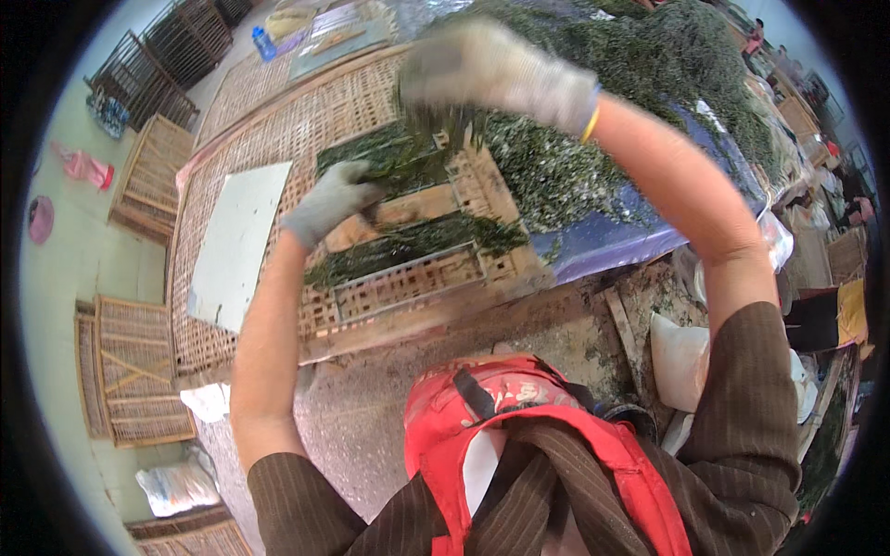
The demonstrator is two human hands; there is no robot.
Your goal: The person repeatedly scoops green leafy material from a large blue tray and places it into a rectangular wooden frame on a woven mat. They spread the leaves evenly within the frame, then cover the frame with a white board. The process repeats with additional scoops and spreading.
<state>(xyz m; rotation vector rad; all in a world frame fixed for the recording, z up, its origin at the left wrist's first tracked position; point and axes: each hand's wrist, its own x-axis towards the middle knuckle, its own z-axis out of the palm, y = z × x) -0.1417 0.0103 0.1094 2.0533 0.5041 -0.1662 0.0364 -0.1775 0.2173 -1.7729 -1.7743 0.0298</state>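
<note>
My right hand (480, 73), in a pale knitted work glove and blurred, is raised over the table with dark green leafy strands hanging from it. My left hand (337, 198), in a grey glove, has its fingers curled at the near-left edge of the greens in a rectangular frame; its exact hold cannot be told. Below my hands lies a woven bamboo mat (278, 128). A strip of dark green leafy material (403, 247) crosses a thin metal frame (410, 274). To the right is a large heap of the same greens (626, 69), on a blue plastic sheet (598, 226).
A white board (240, 243) lies on the mat at left. A blue bottle (263, 43) stands at the far end. Bamboo racks (135, 368) lean against the left wall. A white sack (678, 361) sits on the floor at right. Other people are far off at the upper right.
</note>
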